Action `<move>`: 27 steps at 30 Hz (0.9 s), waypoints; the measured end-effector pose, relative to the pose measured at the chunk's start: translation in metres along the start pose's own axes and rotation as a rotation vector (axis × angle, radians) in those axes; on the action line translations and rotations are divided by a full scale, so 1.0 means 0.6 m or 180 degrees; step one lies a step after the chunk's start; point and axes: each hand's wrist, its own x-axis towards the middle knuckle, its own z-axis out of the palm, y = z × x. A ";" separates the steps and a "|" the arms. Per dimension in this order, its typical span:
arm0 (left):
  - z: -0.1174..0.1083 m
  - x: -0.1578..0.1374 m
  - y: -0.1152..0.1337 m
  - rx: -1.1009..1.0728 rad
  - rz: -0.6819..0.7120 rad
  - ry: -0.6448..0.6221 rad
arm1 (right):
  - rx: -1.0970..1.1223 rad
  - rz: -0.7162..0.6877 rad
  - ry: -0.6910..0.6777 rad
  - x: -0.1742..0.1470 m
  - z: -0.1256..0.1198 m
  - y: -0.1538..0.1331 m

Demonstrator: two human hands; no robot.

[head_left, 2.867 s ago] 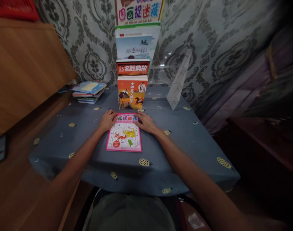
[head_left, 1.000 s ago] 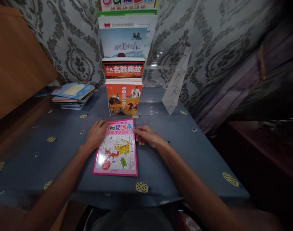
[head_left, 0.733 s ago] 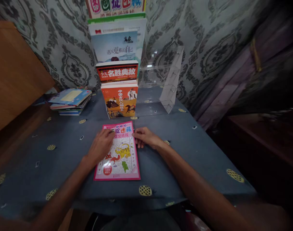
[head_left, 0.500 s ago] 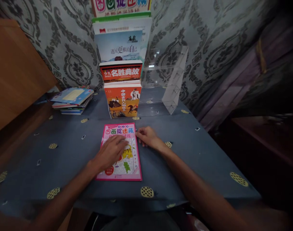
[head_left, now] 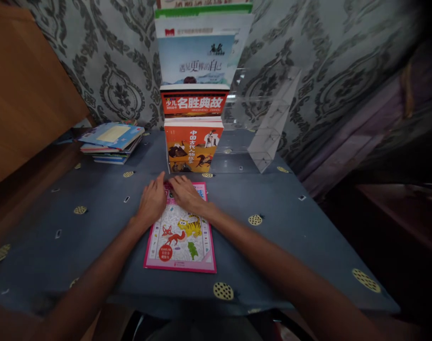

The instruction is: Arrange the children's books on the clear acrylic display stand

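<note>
A pink picture book (head_left: 182,255) lies flat on the table, its cover showing a fox, a yellow tiger and a green leaf. My left hand (head_left: 154,198) rests along the book's upper left edge, fingers stretched toward the back. Over the top of the cover lies my right hand (head_left: 185,193), its fingers slightly bent and apart, covering part of the title. The two hands are close together at the top left corner. Whether any fingertip is under the cover is hidden.
Behind the book, a clear acrylic rack (head_left: 265,142) holds upright books, among them an orange book (head_left: 194,147) in front and a red one (head_left: 198,104) above. A stack of books (head_left: 112,137) lies at the back left. The blue tablecloth (head_left: 272,255) has pineapple prints.
My left hand has moved from the middle of the cover up to the top left edge. My right hand has moved left from beside the book onto its top. The view has shifted slightly.
</note>
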 end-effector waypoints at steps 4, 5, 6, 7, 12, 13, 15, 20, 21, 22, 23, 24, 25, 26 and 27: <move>-0.009 0.004 0.009 0.0233 -0.0100 -0.0249 | 0.0066 0.0021 0.0258 -0.031 0.001 0.047; -0.011 0.005 0.011 0.0254 -0.0134 -0.0277 | 0.0125 0.0012 0.0328 -0.040 -0.001 0.062; -0.012 0.005 0.012 0.0268 -0.0163 -0.0295 | 0.0212 -0.0002 0.0407 -0.050 -0.002 0.078; -0.014 0.005 0.014 0.0279 -0.0182 -0.0307 | 0.0328 -0.0012 0.0505 -0.060 -0.004 0.093; -0.024 0.008 0.018 0.0385 -0.0130 -0.0424 | 0.1014 0.0133 0.0924 -0.101 -0.010 0.148; -0.027 0.010 0.019 0.0433 -0.0074 -0.0456 | 0.1083 0.0170 0.0937 -0.105 -0.010 0.152; -0.031 0.015 0.024 0.0497 0.0129 -0.0517 | 0.1126 0.0198 0.0936 -0.106 -0.010 0.154; -0.025 0.027 0.060 -0.0118 0.1057 -0.0717 | 0.1052 0.0146 0.0906 -0.099 -0.010 0.148; -0.023 0.026 0.071 -0.0319 0.1277 -0.0808 | 0.1054 0.0154 0.0906 -0.099 -0.010 0.147; -0.022 0.023 0.083 -0.0501 0.1490 -0.0918 | 0.1060 0.0173 0.0911 -0.099 -0.011 0.147; -0.022 0.018 0.094 -0.0649 0.1674 -0.1036 | 0.1068 0.0199 0.0910 -0.100 -0.012 0.145; -0.024 0.010 0.106 -0.0758 0.1829 -0.1152 | 0.1074 0.0225 0.0895 -0.101 -0.013 0.144; -0.029 0.000 0.116 -0.0829 0.1949 -0.1255 | 0.1075 0.0254 0.0875 -0.102 -0.015 0.142; -0.035 -0.011 0.126 -0.0869 0.2053 -0.1333 | 0.1072 0.0283 0.0856 -0.102 -0.017 0.140; -0.043 -0.025 0.134 -0.0890 0.2168 -0.1390 | 0.1061 0.0306 0.0838 -0.103 -0.019 0.138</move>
